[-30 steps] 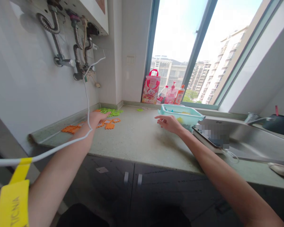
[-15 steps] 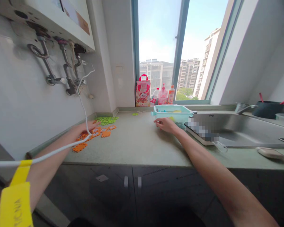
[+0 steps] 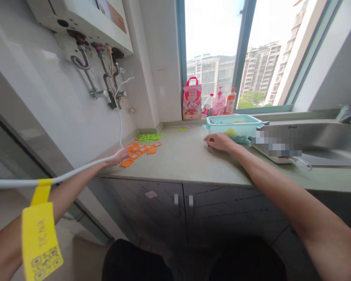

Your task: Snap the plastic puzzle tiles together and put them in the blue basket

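Left hand (image 3: 117, 157): blurred, at orange pieces (image 3: 141, 150), grip impossible to tell. Right hand (image 3: 220, 141): loosely half-curled, nothing visible held, near turquoise basket (image 3: 245, 128).

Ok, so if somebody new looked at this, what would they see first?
Probably the big yellow tag, hanging from the white cable at the lower left. Next, the bright orange pieces by the blurred left hand, with green pieces behind them on the counter. Then the turquoise tub just behind the right hand, near the window.
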Demonstrator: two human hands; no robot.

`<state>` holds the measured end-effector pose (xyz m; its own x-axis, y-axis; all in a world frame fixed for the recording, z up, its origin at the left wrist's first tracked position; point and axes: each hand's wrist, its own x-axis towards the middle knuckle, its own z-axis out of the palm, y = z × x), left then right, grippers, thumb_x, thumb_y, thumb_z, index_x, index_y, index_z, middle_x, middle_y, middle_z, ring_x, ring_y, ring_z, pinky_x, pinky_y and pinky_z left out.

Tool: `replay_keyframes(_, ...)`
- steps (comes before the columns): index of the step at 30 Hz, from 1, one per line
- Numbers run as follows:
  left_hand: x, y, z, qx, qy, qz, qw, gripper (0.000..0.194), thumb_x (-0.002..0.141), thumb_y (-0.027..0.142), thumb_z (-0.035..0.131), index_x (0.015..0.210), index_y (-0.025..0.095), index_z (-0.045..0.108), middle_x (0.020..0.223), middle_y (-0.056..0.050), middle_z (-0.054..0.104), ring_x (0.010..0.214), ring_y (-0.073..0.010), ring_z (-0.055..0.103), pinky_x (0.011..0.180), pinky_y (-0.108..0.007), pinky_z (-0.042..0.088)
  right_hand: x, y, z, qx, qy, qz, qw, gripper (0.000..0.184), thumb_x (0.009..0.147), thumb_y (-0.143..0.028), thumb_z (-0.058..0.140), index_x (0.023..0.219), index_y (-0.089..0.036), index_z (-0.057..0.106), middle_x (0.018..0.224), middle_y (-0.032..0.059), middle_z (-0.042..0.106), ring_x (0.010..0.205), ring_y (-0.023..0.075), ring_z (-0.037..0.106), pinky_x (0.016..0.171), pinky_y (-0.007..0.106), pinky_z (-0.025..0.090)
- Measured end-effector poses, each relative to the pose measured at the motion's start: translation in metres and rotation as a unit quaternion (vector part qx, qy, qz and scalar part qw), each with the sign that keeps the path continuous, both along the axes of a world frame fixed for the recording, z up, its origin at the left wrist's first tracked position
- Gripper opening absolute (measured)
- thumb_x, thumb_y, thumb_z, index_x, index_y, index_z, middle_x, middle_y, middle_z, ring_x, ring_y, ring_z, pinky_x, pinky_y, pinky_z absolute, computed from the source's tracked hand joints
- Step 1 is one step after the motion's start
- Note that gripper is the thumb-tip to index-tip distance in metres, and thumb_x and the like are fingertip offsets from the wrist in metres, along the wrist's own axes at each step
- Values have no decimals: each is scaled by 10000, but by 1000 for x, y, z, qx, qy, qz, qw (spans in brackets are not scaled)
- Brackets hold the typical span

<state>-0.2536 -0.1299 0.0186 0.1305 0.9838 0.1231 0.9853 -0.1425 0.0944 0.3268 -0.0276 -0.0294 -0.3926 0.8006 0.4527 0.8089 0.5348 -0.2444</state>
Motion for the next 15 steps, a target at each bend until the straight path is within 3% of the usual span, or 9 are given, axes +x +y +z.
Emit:
replay_keyframes(3,-14,-17,-15,-20,-44,-25,998,1326,709,1130,277,1665,237,494,1608,-171,606,1627,-374,392,1319,-433,331,-10,-5,1,3,-24,7,1000,303,949,-241,639,1148,-248,867,895,45,857,777,222,768,746,318,527)
replay_keyframes(7,-11,-5,-25,-10,-66,-29,997,1321,708,1132,320,1675,248,491,1670,-178,549,1645,-420,348,1332,-514,301,-28,-16,3,25,-78,30,996,300,957,-226,650,1160,-248,869,1075,65,867,915,246,795,820,325,540)
replay_keyframes(11,17,16,-25,-20,-49,-113,992,1227,760,1083,437,1678,272,507,1756,-135,442,1608,-445,413,1340,-547,299,-40,-21,4,32,-103,49,993,327,979,-231,632,1217,-248,854,1123,52,862,949,233,794,885,316,541)
replay_keyframes(15,67,26,-30,-13,-37,-168,985,1116,837,1032,449,1699,323,477,1777,-83,416,1628,-417,390,1352,-537,283,-45,-24,5,33,-131,54,989,342,1025,-277,592,1257,-249,841,1181,63,847,952,231,785,880,315,533)
